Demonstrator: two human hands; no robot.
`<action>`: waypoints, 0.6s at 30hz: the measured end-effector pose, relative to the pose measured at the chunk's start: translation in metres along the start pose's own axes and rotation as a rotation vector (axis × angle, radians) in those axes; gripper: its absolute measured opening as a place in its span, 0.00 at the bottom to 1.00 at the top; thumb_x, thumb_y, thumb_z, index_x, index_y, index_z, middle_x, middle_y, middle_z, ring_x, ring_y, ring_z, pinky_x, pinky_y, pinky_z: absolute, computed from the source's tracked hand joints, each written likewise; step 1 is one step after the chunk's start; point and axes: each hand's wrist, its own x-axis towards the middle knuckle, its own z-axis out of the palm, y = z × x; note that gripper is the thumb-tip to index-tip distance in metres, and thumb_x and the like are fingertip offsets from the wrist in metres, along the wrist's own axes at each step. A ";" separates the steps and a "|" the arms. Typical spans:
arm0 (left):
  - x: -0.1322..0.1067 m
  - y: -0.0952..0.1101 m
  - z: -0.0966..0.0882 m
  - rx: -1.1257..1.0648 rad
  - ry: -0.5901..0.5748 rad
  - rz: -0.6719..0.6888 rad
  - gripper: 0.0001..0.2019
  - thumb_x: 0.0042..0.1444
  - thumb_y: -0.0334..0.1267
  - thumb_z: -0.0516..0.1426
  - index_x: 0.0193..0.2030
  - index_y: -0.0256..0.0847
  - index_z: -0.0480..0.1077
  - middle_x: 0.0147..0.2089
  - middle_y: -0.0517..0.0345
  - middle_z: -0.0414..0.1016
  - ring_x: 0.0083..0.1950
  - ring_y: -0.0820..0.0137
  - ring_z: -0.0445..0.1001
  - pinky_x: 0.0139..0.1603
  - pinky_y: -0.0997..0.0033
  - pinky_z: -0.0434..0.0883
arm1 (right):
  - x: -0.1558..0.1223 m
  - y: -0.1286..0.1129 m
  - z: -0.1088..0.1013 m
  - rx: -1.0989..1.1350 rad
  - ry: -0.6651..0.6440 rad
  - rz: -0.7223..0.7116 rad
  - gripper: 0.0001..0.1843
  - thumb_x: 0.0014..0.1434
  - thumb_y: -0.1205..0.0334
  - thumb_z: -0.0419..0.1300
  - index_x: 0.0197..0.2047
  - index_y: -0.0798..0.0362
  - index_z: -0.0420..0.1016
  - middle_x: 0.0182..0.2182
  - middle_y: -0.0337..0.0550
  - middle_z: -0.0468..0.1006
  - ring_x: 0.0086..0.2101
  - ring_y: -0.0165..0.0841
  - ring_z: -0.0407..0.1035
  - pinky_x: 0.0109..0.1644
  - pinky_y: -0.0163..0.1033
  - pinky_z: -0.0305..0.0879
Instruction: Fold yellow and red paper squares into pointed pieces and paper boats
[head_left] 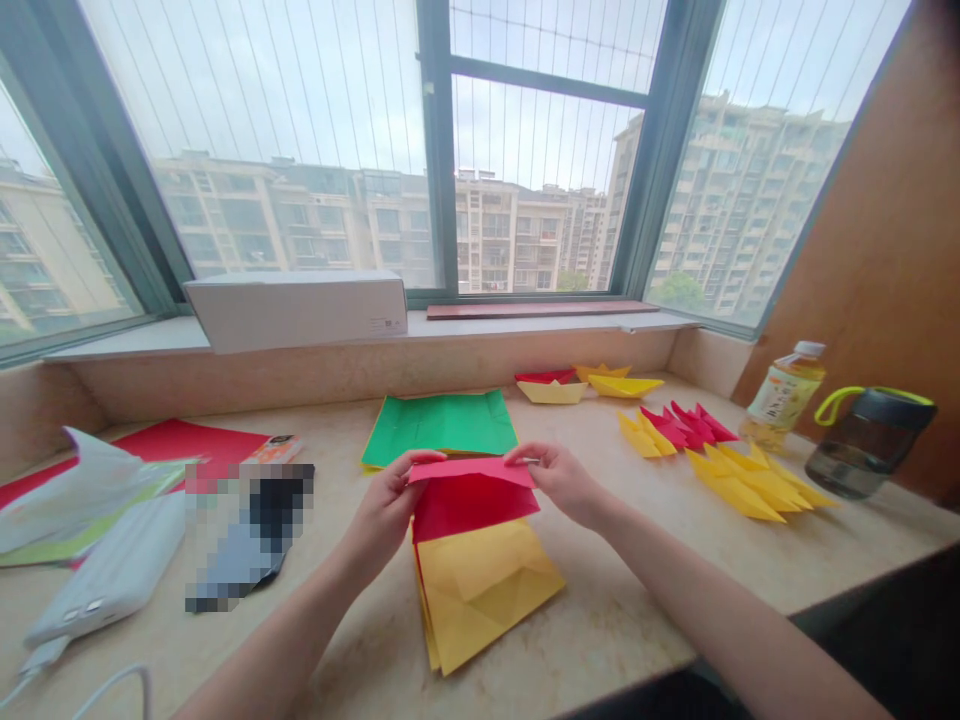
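A folded sheet of red paper is held up by its top corners. My left hand pinches its left corner, and my right hand pinches the right one. The red paper's upper edge is folded over, with a gap showing below the fold. Just beneath and nearer to me lies a stack of creased yellow paper, partly overlapped by the red sheet. Beyond my hands rests a stack of green paper, with a yellow edge showing under it.
Folded paper boats sit at the back, and yellow folded pieces lie at right beside red ones. A drink bottle and a dark cup stand far right. At left are a white power bank, red sheets and a blurred-out object.
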 end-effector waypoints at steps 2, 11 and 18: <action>-0.002 0.001 -0.001 0.100 -0.019 0.030 0.09 0.54 0.38 0.61 0.41 0.38 0.76 0.36 0.56 0.81 0.33 0.69 0.76 0.34 0.75 0.71 | -0.003 0.001 -0.007 -0.011 0.014 -0.034 0.05 0.51 0.63 0.63 0.30 0.52 0.81 0.33 0.40 0.80 0.33 0.32 0.71 0.37 0.36 0.66; -0.006 0.001 0.002 0.489 -0.089 0.281 0.16 0.57 0.28 0.51 0.41 0.40 0.81 0.48 0.50 0.80 0.47 0.64 0.78 0.46 0.69 0.75 | -0.004 -0.005 -0.006 0.126 0.170 0.046 0.15 0.58 0.52 0.61 0.44 0.50 0.78 0.32 0.40 0.81 0.30 0.33 0.73 0.34 0.36 0.68; -0.010 0.001 0.008 0.463 -0.139 0.245 0.15 0.58 0.29 0.51 0.42 0.37 0.80 0.50 0.47 0.79 0.32 0.70 0.78 0.32 0.72 0.76 | -0.007 -0.009 -0.003 0.060 0.135 0.013 0.27 0.60 0.38 0.59 0.50 0.52 0.75 0.35 0.43 0.82 0.35 0.37 0.77 0.40 0.40 0.72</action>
